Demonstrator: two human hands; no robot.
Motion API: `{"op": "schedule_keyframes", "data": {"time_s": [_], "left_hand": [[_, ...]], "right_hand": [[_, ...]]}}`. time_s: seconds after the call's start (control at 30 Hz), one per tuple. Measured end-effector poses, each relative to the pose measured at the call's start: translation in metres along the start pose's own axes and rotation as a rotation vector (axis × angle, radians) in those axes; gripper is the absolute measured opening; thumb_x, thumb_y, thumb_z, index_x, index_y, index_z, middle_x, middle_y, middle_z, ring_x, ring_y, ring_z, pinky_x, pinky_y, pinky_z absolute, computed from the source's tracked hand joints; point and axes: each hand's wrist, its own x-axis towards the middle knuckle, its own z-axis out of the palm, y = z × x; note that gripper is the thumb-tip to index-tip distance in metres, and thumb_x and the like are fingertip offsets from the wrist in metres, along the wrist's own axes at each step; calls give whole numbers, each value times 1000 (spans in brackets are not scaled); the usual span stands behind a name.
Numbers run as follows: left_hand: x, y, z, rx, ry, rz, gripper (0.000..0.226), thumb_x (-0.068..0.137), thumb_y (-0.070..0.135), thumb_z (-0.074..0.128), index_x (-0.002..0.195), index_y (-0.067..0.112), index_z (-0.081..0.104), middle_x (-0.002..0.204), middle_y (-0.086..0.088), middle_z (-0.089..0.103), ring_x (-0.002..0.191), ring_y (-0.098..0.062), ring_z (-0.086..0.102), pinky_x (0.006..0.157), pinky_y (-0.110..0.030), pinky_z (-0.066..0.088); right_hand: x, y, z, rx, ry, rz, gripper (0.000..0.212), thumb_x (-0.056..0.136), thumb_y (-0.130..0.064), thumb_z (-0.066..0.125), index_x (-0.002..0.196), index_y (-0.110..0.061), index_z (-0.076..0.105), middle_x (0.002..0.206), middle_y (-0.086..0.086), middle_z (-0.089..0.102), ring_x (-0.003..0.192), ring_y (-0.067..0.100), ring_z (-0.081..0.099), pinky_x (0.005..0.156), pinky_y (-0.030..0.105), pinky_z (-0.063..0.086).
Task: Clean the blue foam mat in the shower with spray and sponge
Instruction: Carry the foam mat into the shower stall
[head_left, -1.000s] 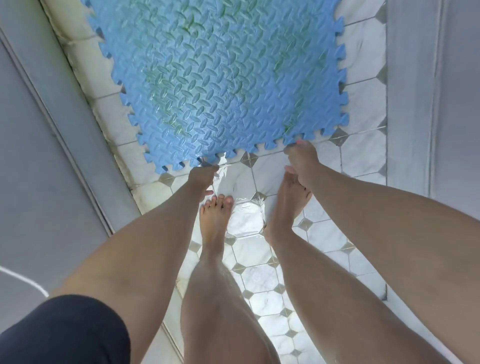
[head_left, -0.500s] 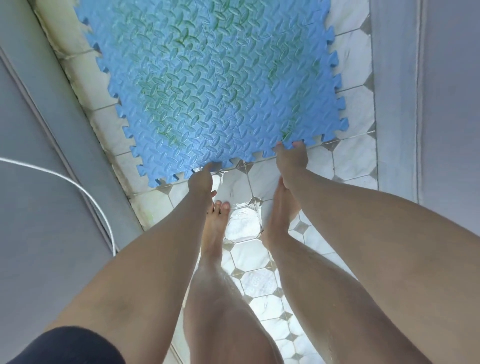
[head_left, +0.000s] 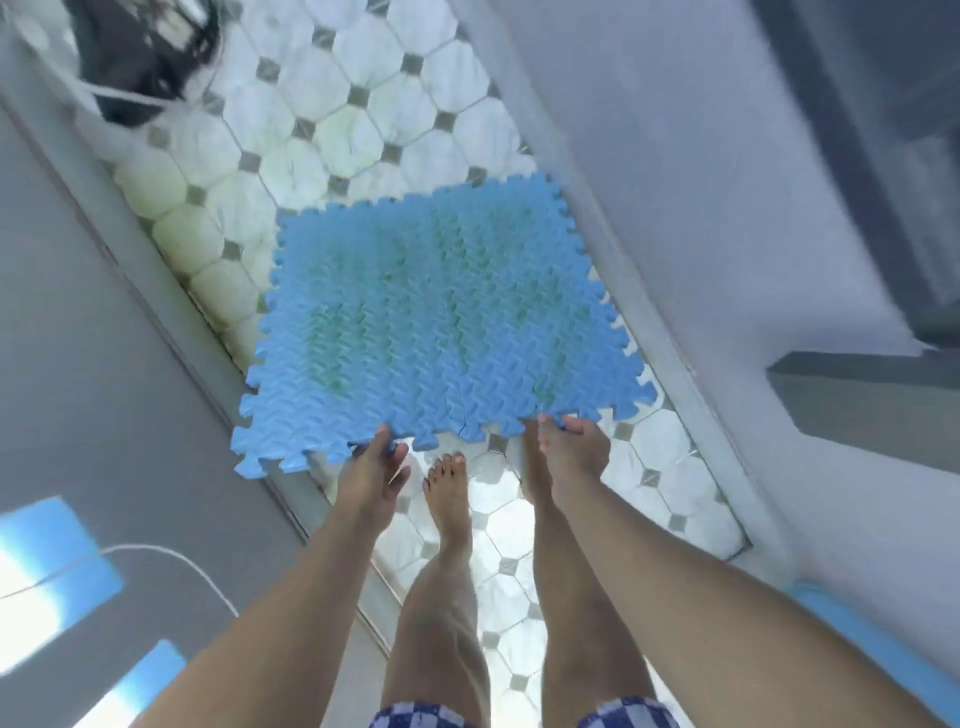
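You are standing barefoot on the shower floor (head_left: 332, 78), white octagonal tiles with grey square insets. Your left foot (head_left: 449, 493) and right foot (head_left: 532, 467) are resting on tiles at lower centre. The blue foam mat (head_left: 441, 322) is covering mid-frame tiles, contact unclear. A blurred dark object (head_left: 140, 57) is lying upper left.

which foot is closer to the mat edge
The right foot: its toes reach the near edge of the blue foam mat beside the right hand, while the left foot lies short of it.

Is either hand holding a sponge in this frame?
No: the left hand and right hand both grip the near edge of the blue interlocking foam mat.
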Motion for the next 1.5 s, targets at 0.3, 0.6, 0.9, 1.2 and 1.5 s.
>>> {"op": "schedule_keyframes", "data": {"time_s": [0.3,0.6,0.9,1.2,1.5], "left_hand": [[-172,-8,-6,655,-41,125,10,97,20,71,96,10,68,75,-5,64,69,-14,60,61,-29,44],[-266,-149,62,1594,-261,206,5,99,17,67,103,14,65,51,9,70,52,-6,71,64,-32,43],[-341,-409,38,2237,-480,246,24,99,23,67,122,16,65,105,-7,71,76,-12,67,63,-28,40],[-366,-595,3,2577,-659,371,5,98,18,68,98,14,66,108,-16,70,71,-14,69,48,-23,43],[-365,-720,6,2708,-895,408,18,97,22,71,110,12,63,94,-8,68,65,-8,67,48,-21,47]], "right_hand": [[-132,63,-149,350,177,219,22,65,-31,85,69,-23,65,76,3,75,77,29,74,79,44,62],[-206,270,-264,665,270,673,32,72,-48,80,83,-18,74,84,2,76,86,24,73,78,32,59],[-313,449,-335,1253,569,1009,33,81,-32,83,81,-3,67,51,2,66,47,19,68,74,48,63],[-319,538,-375,1476,794,1235,38,86,-42,77,88,-5,71,83,13,74,75,27,66,61,29,41],[-261,584,-369,1712,1039,1240,42,67,-64,73,80,-27,58,88,1,71,80,31,73,83,52,59]]}}
